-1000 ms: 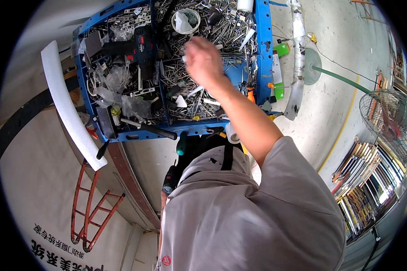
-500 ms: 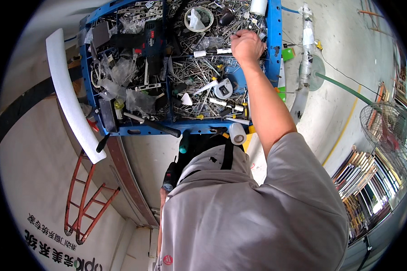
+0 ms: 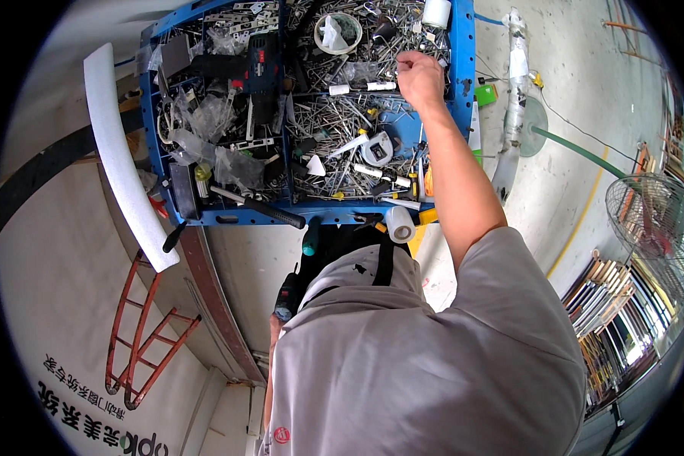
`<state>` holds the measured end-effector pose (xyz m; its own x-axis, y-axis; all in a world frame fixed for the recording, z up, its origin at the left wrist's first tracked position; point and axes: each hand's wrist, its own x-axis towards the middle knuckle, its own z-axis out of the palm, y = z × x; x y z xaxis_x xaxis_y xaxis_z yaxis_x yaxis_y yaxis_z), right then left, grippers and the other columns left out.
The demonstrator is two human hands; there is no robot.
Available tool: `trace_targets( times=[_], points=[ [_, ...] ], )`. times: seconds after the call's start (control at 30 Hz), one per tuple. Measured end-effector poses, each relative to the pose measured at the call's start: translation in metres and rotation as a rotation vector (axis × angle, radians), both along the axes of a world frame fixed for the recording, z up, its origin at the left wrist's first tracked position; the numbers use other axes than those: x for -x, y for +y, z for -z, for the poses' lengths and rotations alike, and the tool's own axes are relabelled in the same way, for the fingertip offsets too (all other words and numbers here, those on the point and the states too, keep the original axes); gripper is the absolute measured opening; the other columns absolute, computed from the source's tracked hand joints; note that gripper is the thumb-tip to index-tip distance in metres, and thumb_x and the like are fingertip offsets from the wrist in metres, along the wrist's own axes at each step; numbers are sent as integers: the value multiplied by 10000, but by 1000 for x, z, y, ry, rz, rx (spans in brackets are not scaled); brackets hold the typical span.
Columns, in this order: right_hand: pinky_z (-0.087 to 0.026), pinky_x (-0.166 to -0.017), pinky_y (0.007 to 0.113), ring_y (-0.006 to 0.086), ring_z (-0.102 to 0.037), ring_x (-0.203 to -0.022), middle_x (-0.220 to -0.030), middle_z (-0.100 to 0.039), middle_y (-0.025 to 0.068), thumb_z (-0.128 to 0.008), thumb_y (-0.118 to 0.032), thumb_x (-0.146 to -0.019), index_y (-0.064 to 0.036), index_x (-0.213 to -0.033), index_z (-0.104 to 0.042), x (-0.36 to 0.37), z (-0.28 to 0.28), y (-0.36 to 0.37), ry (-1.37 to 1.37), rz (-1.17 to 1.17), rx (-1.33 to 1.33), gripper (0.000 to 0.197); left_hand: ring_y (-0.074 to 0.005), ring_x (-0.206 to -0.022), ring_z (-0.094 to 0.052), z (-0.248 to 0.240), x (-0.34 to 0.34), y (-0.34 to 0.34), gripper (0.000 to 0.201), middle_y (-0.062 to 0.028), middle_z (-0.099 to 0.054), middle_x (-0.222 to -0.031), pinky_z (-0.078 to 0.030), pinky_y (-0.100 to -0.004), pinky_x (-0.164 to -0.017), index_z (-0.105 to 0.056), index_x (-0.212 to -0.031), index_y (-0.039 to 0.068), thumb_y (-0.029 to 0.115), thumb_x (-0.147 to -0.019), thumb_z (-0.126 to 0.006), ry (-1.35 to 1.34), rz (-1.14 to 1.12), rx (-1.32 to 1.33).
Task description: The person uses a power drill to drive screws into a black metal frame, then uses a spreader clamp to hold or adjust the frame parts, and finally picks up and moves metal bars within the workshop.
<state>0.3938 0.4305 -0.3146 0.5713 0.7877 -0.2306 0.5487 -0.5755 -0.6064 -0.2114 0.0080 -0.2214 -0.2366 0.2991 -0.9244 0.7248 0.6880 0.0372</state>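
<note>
Blue tray [image 3: 461,72]: loose screws [image 3: 315,120], drill [image 3: 262,64], white tub [image 3: 337,52] holding pale scrap [image 3: 332,33].

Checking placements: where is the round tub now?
In the head view, the round tub sits at top centre in the blue tray, up and left of the right hand.

White wall [image 3: 61,304], low on left: big dark writing [image 3: 83,410] in one row, row of smaller dark writing [image 3: 80,387] just above. Both rows slanted. Light letters [image 3: 150,447] with bit of green at end of big row, near bottom edge. Grey shirt [image 3: 433,357]: little round red badge [image 3: 282,435], too small to read. Dark drill [image 3: 263,76] in blue tray [image 3: 461,68]: red patch [image 3: 262,56] with tiny pale marks, too small to read.
</note>
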Motion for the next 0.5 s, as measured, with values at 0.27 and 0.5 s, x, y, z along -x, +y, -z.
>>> trace_targets(
  times=[0.27,0.5],
  points=[
    [-431,-983,448,288,-636,-1092,-1056,-696,105,-656,-173,-845,-165,-950,-770,14,-25,15,-290,-268,123,155,-280,-899,-694,-4,0,-1,559,-160,-742,-960,-541,-404,-801,-727,-1053,8,433,-704,-827,6,2,0],
    [-533,-863,444,380,-676,-929,-925,-711,179,-617,-111,-865,-60,-954,-700,21,-50,-6,-126,-194,9,132,-273,-902,-691,-5,-4,-4,548,-155,-742,-963,-539,-400,-805,-725,-1057,5,415,-707,-825,5,-11,-1]
  ],
)
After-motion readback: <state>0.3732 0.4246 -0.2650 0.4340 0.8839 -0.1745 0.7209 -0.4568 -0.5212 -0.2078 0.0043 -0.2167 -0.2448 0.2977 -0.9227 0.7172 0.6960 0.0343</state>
